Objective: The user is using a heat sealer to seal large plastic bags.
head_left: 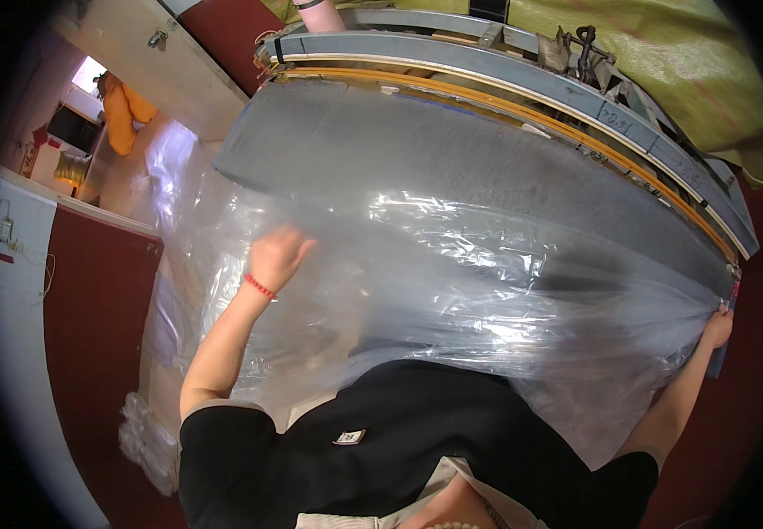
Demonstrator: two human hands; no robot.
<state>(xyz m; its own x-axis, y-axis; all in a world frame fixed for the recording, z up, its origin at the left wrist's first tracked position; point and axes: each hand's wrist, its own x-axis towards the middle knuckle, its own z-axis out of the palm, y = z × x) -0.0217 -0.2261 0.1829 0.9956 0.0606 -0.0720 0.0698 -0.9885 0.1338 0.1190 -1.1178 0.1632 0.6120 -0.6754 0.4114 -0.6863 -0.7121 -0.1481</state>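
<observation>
Over a grey foam slab (452,167), the left hand (277,256) presses flat, fingers together, under clear plastic sheeting (452,264); the right hand (718,326) pinches the sheeting at the slab's right end.

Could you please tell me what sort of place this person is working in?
Probably a small workshop or packing area: a large grey foam pad lies on a metal-framed bench, and both hands spread a clear plastic sheet over it.
</observation>
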